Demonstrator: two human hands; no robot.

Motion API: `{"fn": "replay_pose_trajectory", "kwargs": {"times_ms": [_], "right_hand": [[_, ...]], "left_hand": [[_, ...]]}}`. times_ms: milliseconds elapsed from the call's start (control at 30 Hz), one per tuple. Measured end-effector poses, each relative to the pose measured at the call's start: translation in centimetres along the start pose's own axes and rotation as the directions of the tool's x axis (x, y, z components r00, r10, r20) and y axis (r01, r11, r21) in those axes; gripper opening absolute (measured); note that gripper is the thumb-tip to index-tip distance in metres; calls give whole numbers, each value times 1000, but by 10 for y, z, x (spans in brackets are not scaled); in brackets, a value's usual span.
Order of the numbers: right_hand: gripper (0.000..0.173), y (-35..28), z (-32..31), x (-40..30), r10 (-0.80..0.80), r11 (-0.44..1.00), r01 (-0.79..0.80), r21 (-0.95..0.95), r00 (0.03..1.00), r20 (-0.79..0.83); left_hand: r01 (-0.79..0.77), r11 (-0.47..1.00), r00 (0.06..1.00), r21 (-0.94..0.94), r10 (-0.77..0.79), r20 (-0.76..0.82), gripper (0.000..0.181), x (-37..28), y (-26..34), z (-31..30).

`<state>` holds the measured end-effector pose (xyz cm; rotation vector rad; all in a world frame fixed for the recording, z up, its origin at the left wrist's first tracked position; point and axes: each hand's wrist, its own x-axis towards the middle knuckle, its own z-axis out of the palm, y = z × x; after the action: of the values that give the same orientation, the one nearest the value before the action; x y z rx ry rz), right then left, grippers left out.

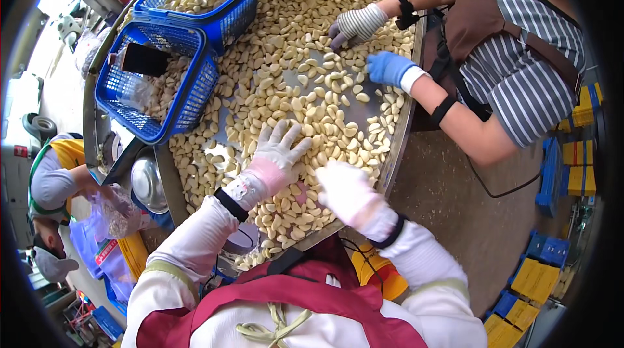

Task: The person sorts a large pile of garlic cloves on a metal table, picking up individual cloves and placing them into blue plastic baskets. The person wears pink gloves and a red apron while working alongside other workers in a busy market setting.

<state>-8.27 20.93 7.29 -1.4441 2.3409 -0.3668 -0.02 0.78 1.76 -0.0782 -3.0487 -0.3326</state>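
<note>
Pale peeled garlic cloves point(273, 104) lie spread over a metal-topped table point(358, 116), with bits of its surface showing between them. My left hand point(279, 155), in a whitish glove with a pink cuff, rests palm down on the cloves, fingers spread. To its right is my right hand point(343, 192), also gloved in white and blurred. Its fingers look curled down over the cloves near the table's edge, and whether they pinch one is hidden. A pink patch point(303, 193) shows among the cloves between both hands.
Two blue plastic baskets point(146, 126) with cloves stand at the left; a dark phone-like object point(145, 59) lies in the nearer one. A co-worker's gloved hands point(390, 67) reach in from the right. A metal bowl point(146, 183) sits left of the table, a yellow bucket point(390, 282) below its edge.
</note>
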Motion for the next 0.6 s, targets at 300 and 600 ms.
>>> {"fn": "replay_pose_trajectory", "kwargs": {"times_ms": [300,600], "right_hand": [[19,14,20,53,-120,991,102,93,967,224],[19,15,34,63,218,926,-131,-355,951,218]], "left_hand": [[353,936,928,4,-351,128,64,-71,-10,-10],[229,964,973,-137,-221,72,46,-46,36,2]]}}
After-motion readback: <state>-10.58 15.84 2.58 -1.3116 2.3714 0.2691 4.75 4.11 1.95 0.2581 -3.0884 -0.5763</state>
